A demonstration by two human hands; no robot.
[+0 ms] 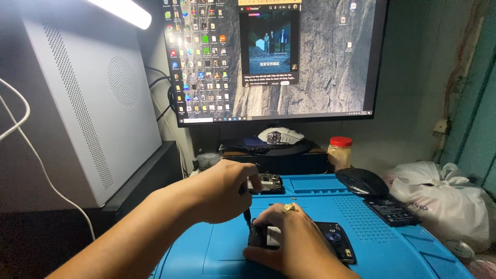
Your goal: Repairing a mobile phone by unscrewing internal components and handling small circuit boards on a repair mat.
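An opened black phone (336,240) lies back-up on a blue work mat (382,248). My right hand (292,240), with a gold ring on one finger, rests on the phone's left half and holds it down. My left hand (222,190) hovers just above and to the left, pinching a thin dark screwdriver (247,216) that points straight down. The tip sits at the phone's upper left corner. A small circuit board (269,182) lies on the mat behind my left hand.
A black mouse (361,181) and a flat black battery (391,211) sit at the mat's right rear. Behind them are a red-lidded jar (339,153), a lit monitor (330,62), a white computer case (88,103) at left and a white plastic bag (439,196) at right.
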